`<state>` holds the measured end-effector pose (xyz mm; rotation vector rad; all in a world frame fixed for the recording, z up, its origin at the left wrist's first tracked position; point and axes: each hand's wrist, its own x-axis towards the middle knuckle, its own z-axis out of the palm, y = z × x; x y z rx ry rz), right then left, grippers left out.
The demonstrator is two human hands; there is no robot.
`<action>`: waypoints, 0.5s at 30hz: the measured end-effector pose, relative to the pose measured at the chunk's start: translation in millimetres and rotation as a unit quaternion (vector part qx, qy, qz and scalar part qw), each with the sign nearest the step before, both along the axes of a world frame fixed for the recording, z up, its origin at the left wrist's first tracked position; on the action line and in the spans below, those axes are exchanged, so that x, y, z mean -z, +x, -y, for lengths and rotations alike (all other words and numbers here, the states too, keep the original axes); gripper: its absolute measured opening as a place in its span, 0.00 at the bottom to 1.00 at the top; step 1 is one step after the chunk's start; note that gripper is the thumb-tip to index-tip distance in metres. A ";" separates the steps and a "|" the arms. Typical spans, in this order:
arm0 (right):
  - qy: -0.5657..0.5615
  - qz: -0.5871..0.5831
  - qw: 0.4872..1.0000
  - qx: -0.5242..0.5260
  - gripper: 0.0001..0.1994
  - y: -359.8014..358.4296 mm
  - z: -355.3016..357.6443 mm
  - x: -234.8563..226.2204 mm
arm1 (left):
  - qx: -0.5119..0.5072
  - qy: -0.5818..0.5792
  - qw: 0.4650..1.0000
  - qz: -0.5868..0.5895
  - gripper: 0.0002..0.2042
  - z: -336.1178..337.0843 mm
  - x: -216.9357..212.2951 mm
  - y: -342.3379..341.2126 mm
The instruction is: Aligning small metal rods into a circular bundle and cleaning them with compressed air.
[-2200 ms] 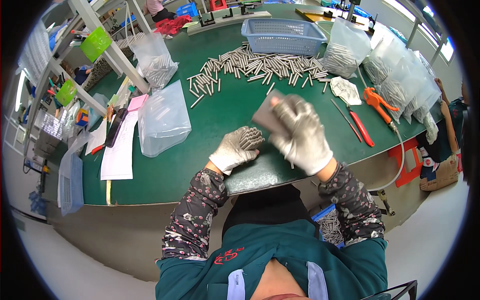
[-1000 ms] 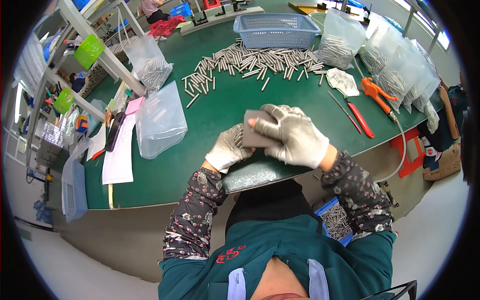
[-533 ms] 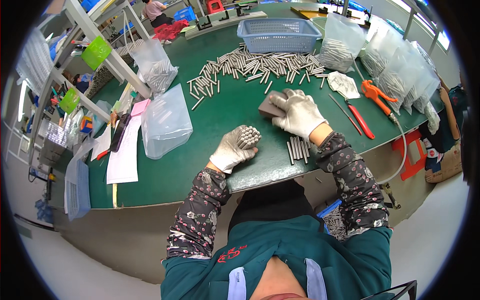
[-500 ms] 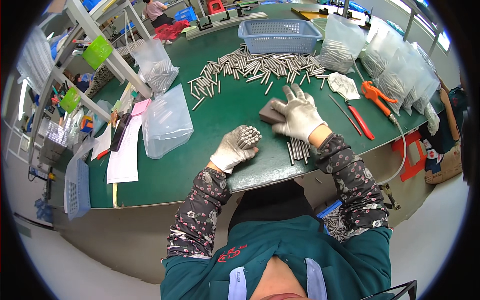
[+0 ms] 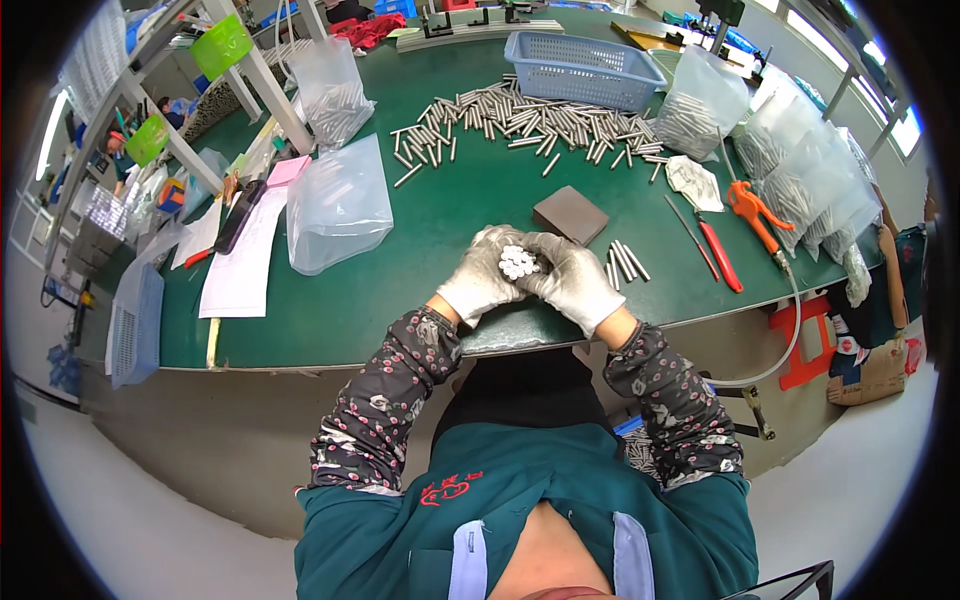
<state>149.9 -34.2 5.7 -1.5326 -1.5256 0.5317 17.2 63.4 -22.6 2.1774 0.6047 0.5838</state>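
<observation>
Both my hands wear pale work gloves and meet near the table's front edge. Between them is an upright bundle of metal pins (image 5: pixel 518 262), its round ends facing up. My left hand (image 5: pixel 480 278) wraps the bundle from the left. My right hand (image 5: pixel 574 284) closes round it from the right. Just beyond my right hand lies a brown rectangular block (image 5: pixel 571 215), flat on the green table and apart from the glove. Several loose metal pins (image 5: pixel 626 263) lie side by side to the right of that hand.
Across the table spreads a pile of metal pins (image 5: pixel 530 118) before a blue basket (image 5: pixel 583 72). Bags of pins (image 5: pixel 700 102) stand at the right, near an orange air gun (image 5: pixel 755 215) and red-handled tool (image 5: pixel 720 255). An empty plastic bag (image 5: pixel 340 210) and papers (image 5: pixel 245 260) lie left.
My right hand has let go of the brown block, leaving it on the table, and has come to the bundle of pins beside my left hand. The whole view has shifted slightly.
</observation>
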 end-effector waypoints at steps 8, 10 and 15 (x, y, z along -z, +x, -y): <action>-0.053 0.031 0.998 0.025 0.19 -6.8 -0.6 -1.3 | 0.034 -0.168 0.982 0.080 0.32 4.6 -2.1 -6.3; -0.019 0.004 0.999 0.027 0.20 -5.4 -1.4 6.7 | 0.077 -0.212 0.964 0.142 0.39 4.5 -2.7 -4.2; -0.067 -0.049 0.997 0.003 0.21 2.6 -1.0 11.6 | 0.041 -0.221 0.965 0.133 0.49 6.3 0.7 -7.1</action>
